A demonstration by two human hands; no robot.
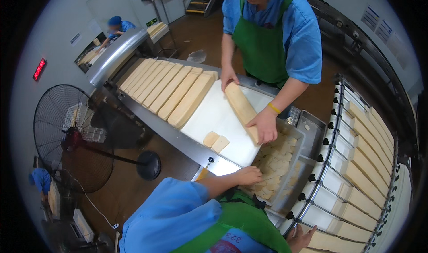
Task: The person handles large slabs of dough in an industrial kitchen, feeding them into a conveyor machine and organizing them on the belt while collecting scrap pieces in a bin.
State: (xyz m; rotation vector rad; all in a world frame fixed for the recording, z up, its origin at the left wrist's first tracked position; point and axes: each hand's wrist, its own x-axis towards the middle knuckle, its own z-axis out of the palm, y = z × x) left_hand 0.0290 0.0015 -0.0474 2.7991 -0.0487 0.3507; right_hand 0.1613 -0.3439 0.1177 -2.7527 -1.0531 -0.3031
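My left hand (pixel 249 175) is at the belt's near end, beside a grey bin (pixel 301 142) of pale bread end pieces (pixel 272 166); its fingers look curled, and whether they hold anything cannot be told. With fingers spread, my right hand (pixel 301 238) is at the edge of the right-hand conveyor, by a long pale loaf (pixel 334 243). Across the white belt (pixel 214 109), a co-worker's two hands hold a long pale loaf (pixel 241 107) slantwise. Two cut end pieces (pixel 216 142) lie on the belt. Several long loaves (pixel 192 100) lie side by side farther along.
Thin metal rods cross the right-hand conveyor (pixel 329 166), separating rows of long loaves (pixel 362 172). A metal tray (pixel 311 125) adjoins the bin. A co-worker in a green apron (pixel 260 49) stands opposite. A pedestal fan (pixel 73 136) is at left. More people work farther off.
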